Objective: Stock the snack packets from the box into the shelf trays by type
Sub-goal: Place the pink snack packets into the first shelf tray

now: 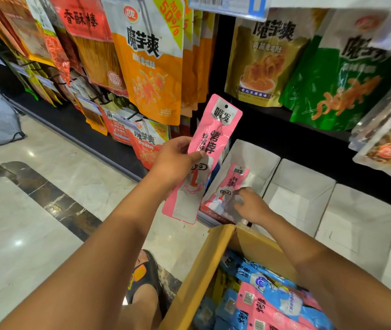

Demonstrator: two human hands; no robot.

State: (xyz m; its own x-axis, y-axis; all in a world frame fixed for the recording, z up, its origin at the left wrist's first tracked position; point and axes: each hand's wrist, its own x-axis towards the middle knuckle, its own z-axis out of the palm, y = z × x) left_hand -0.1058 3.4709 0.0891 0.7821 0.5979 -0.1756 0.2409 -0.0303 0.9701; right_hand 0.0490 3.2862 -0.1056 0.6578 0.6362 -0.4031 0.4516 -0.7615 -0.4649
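Left grip [175,160] clamps 1 raised pink packet [216,129]; right grip [249,206] pinches 1 tray packet [233,179].

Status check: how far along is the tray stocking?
Early. Done: nothing looks settled yet. In hand: the right hand grips the first pink packet standing in the leftmost white tray; the left hand holds a second pink packet. Left: the cardboard box holds many blue and pink packets, and the next tray shows no packets.

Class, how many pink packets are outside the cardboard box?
2. Raised packet in the left hand; second packet in the leftmost white tray, held by the right hand. Others may be hidden.
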